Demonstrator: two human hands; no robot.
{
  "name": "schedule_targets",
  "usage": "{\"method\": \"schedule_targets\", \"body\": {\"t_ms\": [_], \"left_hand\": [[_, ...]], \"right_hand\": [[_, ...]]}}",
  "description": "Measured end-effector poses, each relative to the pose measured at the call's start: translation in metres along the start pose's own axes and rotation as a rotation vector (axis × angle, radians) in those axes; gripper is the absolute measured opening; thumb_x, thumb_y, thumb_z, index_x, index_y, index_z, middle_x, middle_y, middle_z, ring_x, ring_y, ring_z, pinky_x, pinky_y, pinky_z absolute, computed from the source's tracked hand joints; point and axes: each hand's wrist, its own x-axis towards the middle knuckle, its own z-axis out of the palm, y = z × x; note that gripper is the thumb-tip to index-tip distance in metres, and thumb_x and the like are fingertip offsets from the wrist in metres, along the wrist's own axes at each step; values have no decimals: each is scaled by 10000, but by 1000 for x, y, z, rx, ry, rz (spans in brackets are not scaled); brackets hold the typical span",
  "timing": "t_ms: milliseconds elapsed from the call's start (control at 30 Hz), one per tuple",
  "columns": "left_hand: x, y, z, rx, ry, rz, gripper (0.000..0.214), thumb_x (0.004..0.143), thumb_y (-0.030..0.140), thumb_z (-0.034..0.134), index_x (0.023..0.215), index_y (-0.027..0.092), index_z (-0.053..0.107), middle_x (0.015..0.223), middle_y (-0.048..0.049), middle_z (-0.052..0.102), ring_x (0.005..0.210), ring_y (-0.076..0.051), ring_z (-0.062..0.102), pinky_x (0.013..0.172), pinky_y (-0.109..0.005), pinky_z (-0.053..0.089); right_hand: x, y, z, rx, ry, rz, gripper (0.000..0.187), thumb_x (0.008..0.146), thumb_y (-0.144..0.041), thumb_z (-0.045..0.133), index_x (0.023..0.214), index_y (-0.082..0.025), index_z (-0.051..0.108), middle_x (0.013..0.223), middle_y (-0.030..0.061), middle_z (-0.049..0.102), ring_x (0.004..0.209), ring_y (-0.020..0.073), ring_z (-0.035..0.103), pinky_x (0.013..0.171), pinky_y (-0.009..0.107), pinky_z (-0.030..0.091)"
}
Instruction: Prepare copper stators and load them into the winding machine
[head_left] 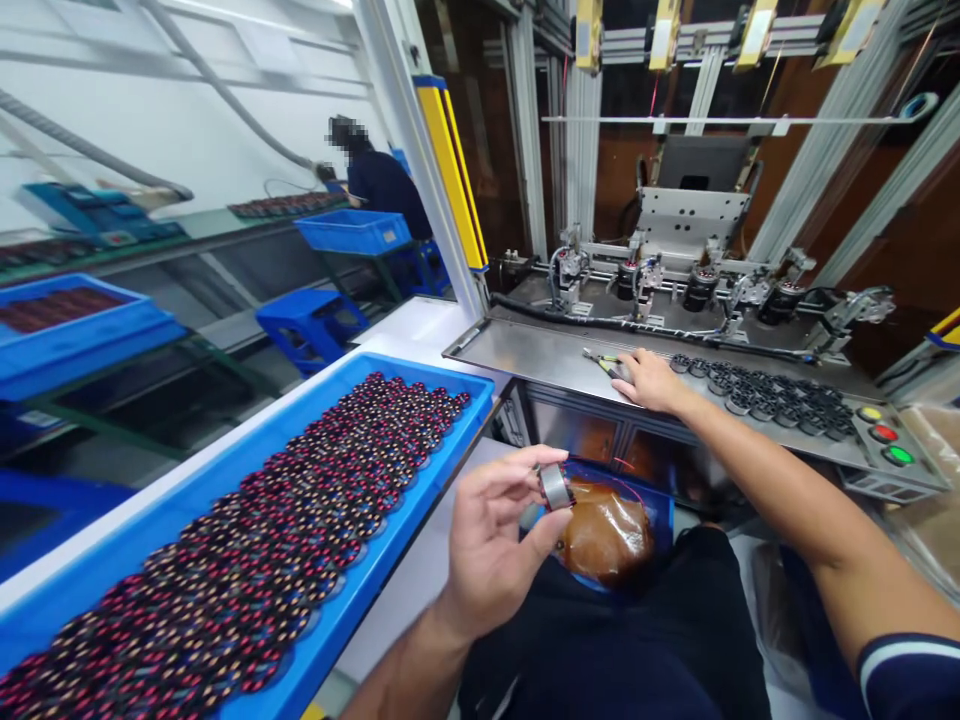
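Between the thumb and fingers of my left hand (pixel 499 530) is a small wound motor stator (pixel 555 487) with a grey metal ring, raised above my lap. My right hand (pixel 651 380) reaches forward to the machine's metal ledge (pixel 517 350), its fingers closed on the handles of a pair of wire cutters (pixel 606 363). The cutters have green-and-black handles, and their jaws point left. Right of that hand, dark stator cores (pixel 780 395) stand grouped on the ledge.
At left lies a long blue tray (pixel 367 570) full of wound stators (pixel 247 530). A winding machine (pixel 694 235) rises behind the ledge; coloured push buttons (pixel 885 433) are at right. Below sits a bin with a brown plastic-wrapped thing (pixel 607 530). A co-worker (pixel 386 185) sits farther back.
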Motion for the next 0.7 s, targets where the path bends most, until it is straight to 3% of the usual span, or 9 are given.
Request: {"method": "schedule_targets", "body": {"t_ms": [100,200,333,400,467,500,567,633,700], "left_hand": [[0,-2,1,123,-86,168,573,830,-48,646,1281,283,519,1332,-93,640,1185,-212,658,877,-342,617],[0,-1,-1,297,-104,296,532,819,-54,657,1257,230,559,1353,-129,626,1216,-241,636,927,-397,599],[0,0,-1,391,-56,314,463,815,-19,684,1211,207,603,1315,-131,651,1187,-238,649,930,-388,592],[0,-1,0,388,-38,290,446,810,-5,697,1194,207,614,1286,-127,669,1181,-237,652,934,-383,586],[1,-3,3,363,-30,248,434,807,-4,695,1178,208,620,1266,-124,678,1179,-237,652,924,-374,584],[1,-4,5,343,-30,225,432,806,-9,690,1172,210,622,1257,-121,681,1178,-236,651,918,-369,584],[2,-5,9,298,-32,178,430,802,-23,677,1157,215,625,1247,-113,682,1176,-234,649,913,-362,585],[3,-6,13,266,-35,150,419,797,-28,672,1136,214,629,1237,-111,684,1162,-232,655,907,-359,587],[4,-5,18,251,-40,137,402,793,-22,675,1117,212,634,1225,-112,690,1137,-229,668,897,-353,591]], "right_hand": [[2,2,-6,118,23,24,383,944,-414,632,1239,-172,605,1302,101,597,1213,282,561,1057,545,428],[-9,-1,-16,315,86,62,373,991,-436,521,1215,-149,603,1201,126,638,1110,264,612,993,491,483],[-63,-23,-26,659,145,51,550,1052,-459,130,1363,-130,442,1110,157,649,858,215,672,777,385,570],[-105,-43,-26,801,153,28,584,1040,-480,55,1398,-134,361,1082,158,639,788,207,663,698,375,575],[-149,-66,-24,952,124,5,539,1021,-562,212,1375,-185,362,1036,116,631,757,194,643,653,345,565],[-169,-78,-23,1122,49,-16,517,977,-592,401,1324,-210,409,955,76,625,743,186,626,650,327,553],[-203,-98,-20,1295,-66,5,447,905,-522,617,1224,-240,483,926,42,611,753,162,604,680,297,542],[-225,-112,-19,1325,-86,15,410,893,-397,674,1235,-256,498,967,48,619,778,154,605,700,288,545],[-236,-119,-20,1254,-46,-34,500,899,-291,643,1358,-271,447,999,63,637,782,161,622,695,297,559]]}}
